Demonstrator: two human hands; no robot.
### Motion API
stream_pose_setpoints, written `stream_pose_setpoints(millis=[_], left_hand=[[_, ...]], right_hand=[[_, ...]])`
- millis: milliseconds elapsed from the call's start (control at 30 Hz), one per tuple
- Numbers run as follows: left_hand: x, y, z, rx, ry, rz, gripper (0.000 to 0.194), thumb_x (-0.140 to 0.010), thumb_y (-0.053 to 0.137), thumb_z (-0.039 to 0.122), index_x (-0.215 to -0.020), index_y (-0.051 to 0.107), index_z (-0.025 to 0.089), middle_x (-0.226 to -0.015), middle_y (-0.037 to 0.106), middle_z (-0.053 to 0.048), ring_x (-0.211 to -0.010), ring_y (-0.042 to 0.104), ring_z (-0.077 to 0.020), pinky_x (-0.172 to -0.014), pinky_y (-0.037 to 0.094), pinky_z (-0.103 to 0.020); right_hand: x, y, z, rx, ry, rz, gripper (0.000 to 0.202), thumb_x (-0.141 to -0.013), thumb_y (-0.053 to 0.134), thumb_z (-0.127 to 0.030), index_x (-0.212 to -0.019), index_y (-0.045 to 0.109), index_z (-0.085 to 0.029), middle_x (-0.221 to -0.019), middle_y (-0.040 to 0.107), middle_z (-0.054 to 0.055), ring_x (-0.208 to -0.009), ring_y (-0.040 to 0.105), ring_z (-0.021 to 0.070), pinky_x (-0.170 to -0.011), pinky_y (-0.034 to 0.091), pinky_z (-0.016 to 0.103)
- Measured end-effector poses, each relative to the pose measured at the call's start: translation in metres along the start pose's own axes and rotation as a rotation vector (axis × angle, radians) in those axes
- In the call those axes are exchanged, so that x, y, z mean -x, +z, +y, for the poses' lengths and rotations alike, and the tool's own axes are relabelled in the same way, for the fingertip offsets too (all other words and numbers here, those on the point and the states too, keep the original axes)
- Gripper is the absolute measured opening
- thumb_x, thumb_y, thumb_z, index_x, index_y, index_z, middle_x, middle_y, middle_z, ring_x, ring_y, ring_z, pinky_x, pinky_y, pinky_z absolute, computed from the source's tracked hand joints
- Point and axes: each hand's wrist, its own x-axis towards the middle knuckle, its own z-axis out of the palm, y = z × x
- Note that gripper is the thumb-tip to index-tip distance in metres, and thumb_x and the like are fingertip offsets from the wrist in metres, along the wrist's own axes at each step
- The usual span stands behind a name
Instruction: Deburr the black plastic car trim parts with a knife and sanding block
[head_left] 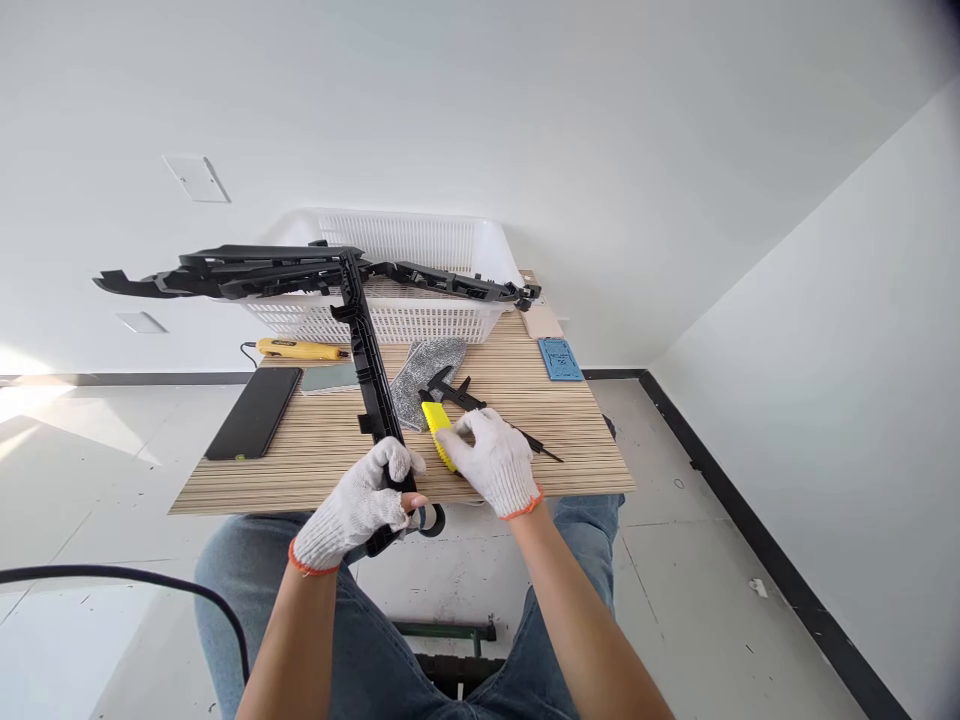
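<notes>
My left hand, in a white knit glove with orange cuff, is closed around the lower end of a long black plastic trim strip. The strip slants up from over my lap to the basket. A dark round piece shows beside that thumb. My right hand, gloved the same way, has its thumb and fingers closed on a yellow tool with a ridged edge at the table's near side. Just beyond it lie a black caliper and a grey speckled cloth. A thin black rod-like tool pokes out past my right hand.
A white plastic basket behind the striped table carries several black trim parts, jutting past both sides. On the left lie a black flat slab and a yellow corded tool; a blue card lies right. A black cable crosses lower left.
</notes>
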Motion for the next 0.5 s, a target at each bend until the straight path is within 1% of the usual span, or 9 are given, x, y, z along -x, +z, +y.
stream_pose_setpoints(millis=[33, 100, 200, 267, 300, 333, 400, 467, 500], left_hand=[[0.000, 0.000, 0.000, -0.010, 0.005, 0.000, 0.059, -0.066, 0.091, 0.029, -0.079, 0.034, 0.021, -0.092, 0.058, 0.005, -0.047, 0.060, -0.0063, -0.041, 0.046, -0.018], [0.001, -0.001, -0.001, -0.049, 0.025, 0.006, 0.059, -0.068, 0.090, 0.028, -0.083, 0.033, 0.023, -0.096, 0.059, 0.005, -0.047, 0.060, -0.0058, -0.040, 0.046, -0.018], [0.001, -0.007, -0.005, -0.176, 0.059, 0.010, 0.055, -0.073, 0.087, 0.032, -0.093, 0.036, 0.025, -0.088, 0.061, 0.005, -0.045, 0.056, -0.0060, -0.041, 0.046, -0.019], [0.001, -0.012, -0.009, -0.269, 0.075, -0.004, 0.055, -0.078, 0.083, 0.036, -0.110, 0.040, 0.025, -0.075, 0.059, 0.008, -0.045, 0.055, -0.0078, -0.043, 0.047, -0.020], [0.001, -0.014, -0.011, -0.313, 0.081, -0.010, 0.061, -0.081, 0.081, 0.038, -0.123, 0.039, 0.026, -0.070, 0.058, 0.009, -0.045, 0.055, -0.0088, -0.044, 0.047, -0.021], [0.001, -0.016, -0.012, -0.348, 0.087, -0.015, 0.071, -0.083, 0.078, 0.039, -0.137, 0.033, 0.026, -0.068, 0.058, 0.009, -0.045, 0.055, -0.0095, -0.045, 0.047, -0.021], [0.001, -0.018, -0.014, -0.390, 0.098, -0.016, 0.093, -0.087, 0.073, 0.039, -0.156, 0.011, 0.027, -0.066, 0.058, 0.010, -0.045, 0.055, -0.0103, -0.046, 0.047, -0.022], [0.002, -0.017, -0.015, -0.423, 0.113, -0.015, 0.103, -0.090, 0.068, 0.038, -0.160, -0.007, 0.025, -0.063, 0.056, 0.011, -0.045, 0.055, -0.0110, -0.046, 0.047, -0.022], [0.002, -0.016, -0.015, -0.454, 0.122, -0.007, 0.103, -0.091, 0.067, 0.038, -0.160, -0.009, 0.024, -0.061, 0.055, 0.011, -0.045, 0.055, -0.0115, -0.046, 0.047, -0.023]], right_hand=[[0.002, -0.001, -0.001, 0.009, -0.020, -0.025, 0.031, -0.086, 0.069, -0.055, -0.094, 0.073, -0.025, -0.099, 0.073, 0.003, -0.082, 0.069, 0.0191, -0.066, 0.040, 0.027], [0.005, -0.001, -0.003, 0.046, -0.042, -0.080, 0.044, -0.082, 0.070, -0.063, -0.107, 0.072, -0.027, -0.106, 0.070, 0.005, -0.090, 0.068, 0.0224, -0.071, 0.043, 0.030], [0.011, 0.001, -0.005, 0.116, -0.084, -0.113, 0.060, -0.079, 0.064, -0.076, -0.109, 0.071, -0.025, -0.103, 0.069, 0.009, -0.097, 0.065, 0.0272, -0.077, 0.045, 0.035], [0.013, 0.004, -0.005, 0.135, -0.106, -0.100, 0.061, -0.083, 0.059, -0.077, -0.114, 0.071, -0.026, -0.103, 0.069, 0.009, -0.098, 0.064, 0.0282, -0.079, 0.046, 0.037], [0.014, 0.005, -0.006, 0.137, -0.106, -0.092, 0.060, -0.085, 0.057, -0.076, -0.117, 0.070, -0.027, -0.103, 0.069, 0.009, -0.099, 0.064, 0.0283, -0.080, 0.046, 0.037], [0.014, 0.006, -0.006, 0.138, -0.100, -0.089, 0.057, -0.088, 0.056, -0.074, -0.119, 0.069, -0.028, -0.104, 0.070, 0.009, -0.099, 0.064, 0.0283, -0.080, 0.046, 0.037], [0.014, 0.006, -0.006, 0.148, -0.085, -0.094, 0.052, -0.090, 0.056, -0.068, -0.119, 0.070, -0.027, -0.104, 0.070, 0.009, -0.099, 0.065, 0.0284, -0.081, 0.046, 0.037], [0.014, 0.006, -0.006, 0.166, -0.083, -0.097, 0.047, -0.091, 0.060, -0.061, -0.117, 0.070, -0.024, -0.103, 0.071, 0.010, -0.100, 0.065, 0.0289, -0.081, 0.046, 0.036], [0.014, 0.006, -0.006, 0.173, -0.081, -0.092, 0.045, -0.091, 0.061, -0.058, -0.116, 0.070, -0.022, -0.101, 0.071, 0.010, -0.099, 0.065, 0.0287, -0.080, 0.045, 0.036]])
